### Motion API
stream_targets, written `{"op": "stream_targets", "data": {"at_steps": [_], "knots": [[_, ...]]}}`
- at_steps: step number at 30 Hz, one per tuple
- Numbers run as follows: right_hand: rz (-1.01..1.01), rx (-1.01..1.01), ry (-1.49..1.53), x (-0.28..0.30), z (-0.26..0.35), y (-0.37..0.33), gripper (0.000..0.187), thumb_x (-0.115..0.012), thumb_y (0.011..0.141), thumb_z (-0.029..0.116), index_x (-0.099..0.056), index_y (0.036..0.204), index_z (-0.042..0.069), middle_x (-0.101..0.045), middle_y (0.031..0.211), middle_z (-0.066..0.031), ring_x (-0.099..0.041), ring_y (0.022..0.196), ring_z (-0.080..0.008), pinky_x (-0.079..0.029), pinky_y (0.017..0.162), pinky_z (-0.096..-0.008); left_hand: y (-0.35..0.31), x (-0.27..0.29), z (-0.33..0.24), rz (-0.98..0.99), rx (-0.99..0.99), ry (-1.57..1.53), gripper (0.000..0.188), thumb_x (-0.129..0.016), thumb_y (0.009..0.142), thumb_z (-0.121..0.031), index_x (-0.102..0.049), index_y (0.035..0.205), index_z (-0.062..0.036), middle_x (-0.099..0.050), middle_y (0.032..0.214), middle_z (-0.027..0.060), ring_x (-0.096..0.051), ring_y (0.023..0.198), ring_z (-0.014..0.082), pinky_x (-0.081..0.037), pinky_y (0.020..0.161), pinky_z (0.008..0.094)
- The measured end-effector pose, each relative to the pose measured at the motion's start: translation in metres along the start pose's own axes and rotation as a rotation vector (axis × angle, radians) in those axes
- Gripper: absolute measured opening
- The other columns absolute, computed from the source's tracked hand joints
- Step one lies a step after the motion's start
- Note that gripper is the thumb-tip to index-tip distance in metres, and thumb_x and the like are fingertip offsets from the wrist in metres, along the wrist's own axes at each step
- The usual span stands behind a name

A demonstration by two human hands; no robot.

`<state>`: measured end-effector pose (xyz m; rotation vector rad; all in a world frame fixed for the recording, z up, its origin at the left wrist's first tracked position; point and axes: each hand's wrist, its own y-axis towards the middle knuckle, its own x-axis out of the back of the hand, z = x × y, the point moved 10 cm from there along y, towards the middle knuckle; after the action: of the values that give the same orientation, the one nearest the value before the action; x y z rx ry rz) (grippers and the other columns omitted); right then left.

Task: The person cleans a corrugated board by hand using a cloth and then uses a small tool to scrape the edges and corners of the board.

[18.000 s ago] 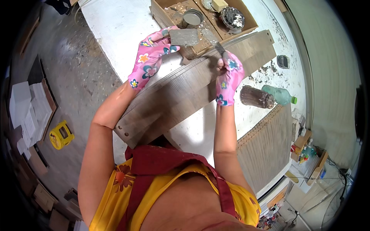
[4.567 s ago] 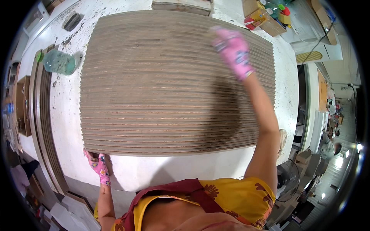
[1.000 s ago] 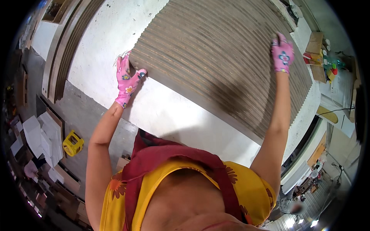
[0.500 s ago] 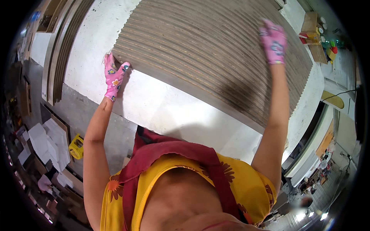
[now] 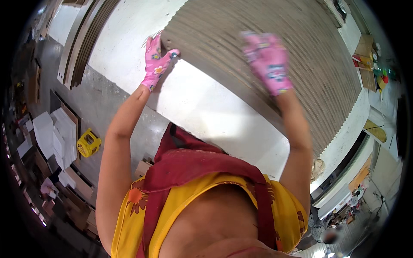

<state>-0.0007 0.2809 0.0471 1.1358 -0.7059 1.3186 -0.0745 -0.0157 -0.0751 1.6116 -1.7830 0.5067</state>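
The ridged brown boards [image 5: 320, 81] lie on the white table [image 5: 202, 92], apparently being rubbed. The right hand [image 5: 267, 62] blurs over them, grip impossible to tell. The left hand [image 5: 157, 64], fingers spread, braces their left corner; another stroke would call for steadiness there.

White flat worktop [image 5: 215, 103]: brightly lit, pale sheen; soft shadow beside pink floral-gloved left hand [image 5: 156, 64]. Pink floral-gloved right hand [image 5: 270, 64]: motion-blurred. Outer rim: fisheye-bent, darkening to black.
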Motion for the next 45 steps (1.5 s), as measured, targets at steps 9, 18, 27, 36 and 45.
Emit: {"op": "stream_targets", "data": {"at_steps": [9,18,27,36,45], "knots": [[-0.320,-0.277,-0.204,0.041,-0.029,-0.017,0.039,-0.062,0.084,0.038,-0.061,0.120,0.024,-0.066,0.101,-0.0097,-0.062,0.093,-0.0274,-0.051,0.078,-0.0395,0.002,0.007,-0.012,0.013,-0.093,-0.115,0.077,-0.077,0.074,-0.042,-0.047,0.134,-0.0044,-0.058,0.123,0.0128,-0.041,0.126,0.0304,-0.021,0.114,0.0383],[-0.115,-0.346,0.103,-0.081,0.132,0.058,0.029,-0.061,0.079,0.029,-0.062,0.107,0.020,-0.055,0.101,-0.0148,-0.059,0.089,-0.0313,-0.050,0.070,-0.0433,0.004,-0.014,0.016,0.074,-0.017,-0.635,0.063,-0.072,0.075,-0.007,-0.047,0.132,0.0028,-0.046,0.132,0.0195,-0.041,0.127,0.0266,-0.028,0.109,0.0350],[-0.255,-0.701,0.211,-0.019,0.029,-0.104,0.032,-0.053,0.085,0.032,-0.061,0.113,0.020,-0.055,0.102,-0.0124,-0.058,0.087,-0.0293,-0.048,0.070,-0.0420,-0.002,-0.007,-0.026,0.093,-0.105,-0.295,0.062,-0.076,0.077,-0.018,-0.049,0.131,-0.0029,-0.057,0.121,0.0141,-0.042,0.120,0.0298,-0.018,0.111,0.0397],[-0.186,-1.046,-0.244,0.090,-0.072,-0.289,0.049,-0.053,0.091,0.038,-0.051,0.129,0.006,-0.052,0.132,-0.0155,-0.059,0.096,-0.0301,-0.047,0.091,-0.0376,-0.010,0.000,-0.032,0.072,-0.010,-0.412,0.069,-0.074,0.079,-0.012,-0.039,0.137,0.0000,-0.035,0.143,0.0184,-0.038,0.126,0.0274,-0.026,0.110,0.0364],[-0.231,-0.622,0.080,0.019,0.008,-0.146,0.032,-0.056,0.082,0.029,-0.060,0.112,0.019,-0.054,0.099,-0.0148,-0.057,0.084,-0.0295,-0.047,0.069,-0.0425,-0.109,-0.059,-0.106,-0.080,-0.032,-0.243,0.095,-0.075,0.081,-0.023,-0.013,0.147,0.0056,-0.017,0.154,0.0196,-0.020,0.140,0.0256,-0.016,0.114,0.0330]]}}
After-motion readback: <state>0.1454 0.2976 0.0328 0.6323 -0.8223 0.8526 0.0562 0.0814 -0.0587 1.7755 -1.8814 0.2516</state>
